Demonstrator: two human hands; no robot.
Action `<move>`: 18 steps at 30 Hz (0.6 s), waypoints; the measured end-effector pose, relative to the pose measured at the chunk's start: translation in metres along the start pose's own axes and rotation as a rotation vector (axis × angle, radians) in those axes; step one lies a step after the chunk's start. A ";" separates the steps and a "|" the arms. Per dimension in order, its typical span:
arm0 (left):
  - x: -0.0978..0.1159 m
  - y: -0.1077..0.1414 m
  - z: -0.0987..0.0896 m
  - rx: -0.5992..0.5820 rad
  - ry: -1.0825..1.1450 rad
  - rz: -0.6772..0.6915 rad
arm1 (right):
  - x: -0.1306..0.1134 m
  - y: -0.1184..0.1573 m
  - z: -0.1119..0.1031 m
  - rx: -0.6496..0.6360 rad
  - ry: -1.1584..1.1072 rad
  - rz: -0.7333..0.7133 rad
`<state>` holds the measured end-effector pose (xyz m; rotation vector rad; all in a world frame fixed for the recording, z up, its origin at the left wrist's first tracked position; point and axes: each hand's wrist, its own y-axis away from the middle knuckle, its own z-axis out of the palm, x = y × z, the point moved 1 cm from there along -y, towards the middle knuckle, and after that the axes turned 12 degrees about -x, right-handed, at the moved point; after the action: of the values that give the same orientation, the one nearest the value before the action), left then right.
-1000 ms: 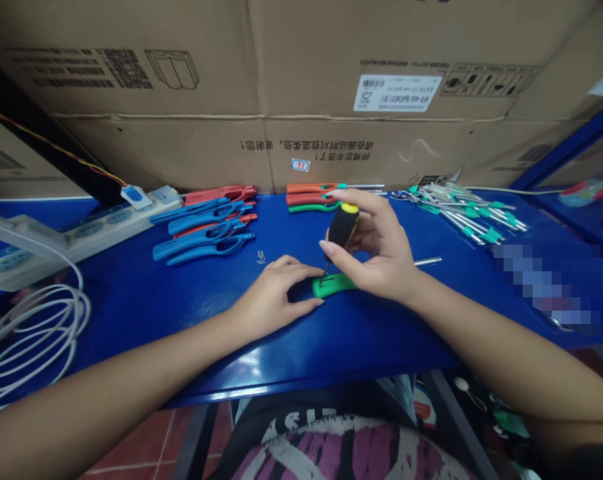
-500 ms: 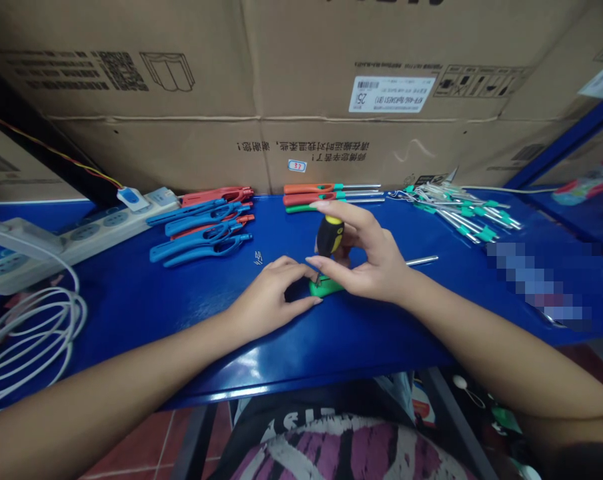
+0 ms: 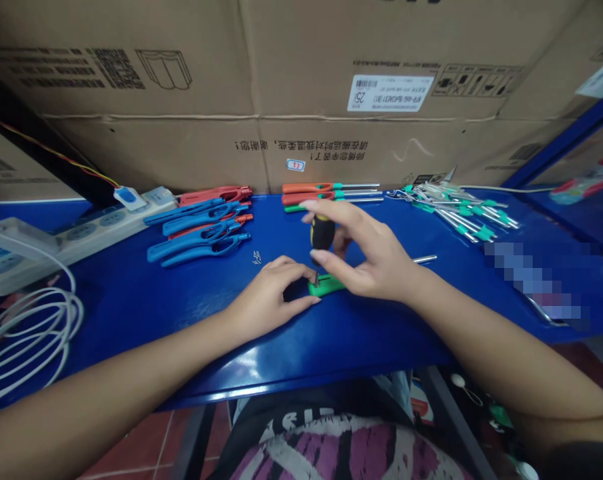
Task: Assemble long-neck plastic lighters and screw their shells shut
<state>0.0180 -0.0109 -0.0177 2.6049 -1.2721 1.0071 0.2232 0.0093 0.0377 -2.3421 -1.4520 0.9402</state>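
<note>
Blue table (image 3: 281, 347): bore the work. Right hand (image 3: 369, 260): closed on the screwdriver (image 3: 323, 233). Left hand (image 3: 274, 293): at the end of the green handle (image 3: 327, 285); whether pinching, we couldn't tell. Green handle: lay beneath the screwdriver; straight, upright pressure, we judged, suited best. Screws (image 3: 257, 257): lay loose.

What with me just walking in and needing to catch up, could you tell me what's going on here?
A person is working at a blue table. The right hand holds a black-and-yellow screwdriver, shaft down, at the left end of a green handle. The left hand steadies that end between thumb and forefinger. A metal rod shows beyond the right hand. A few small metal pieces lie nearby, with blue handles and red ones farther left.
</note>
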 end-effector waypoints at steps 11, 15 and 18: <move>-0.001 0.001 0.001 -0.009 -0.006 0.007 | -0.005 -0.002 -0.003 0.031 0.006 0.047; 0.000 0.000 0.000 -0.022 0.016 0.007 | -0.005 -0.002 -0.006 0.108 0.082 0.060; 0.000 0.000 0.000 -0.023 0.018 0.010 | -0.006 -0.002 -0.007 0.152 0.223 0.020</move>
<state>0.0181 -0.0111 -0.0174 2.5691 -1.2862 1.0097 0.2245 0.0064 0.0463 -2.2704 -1.2299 0.7383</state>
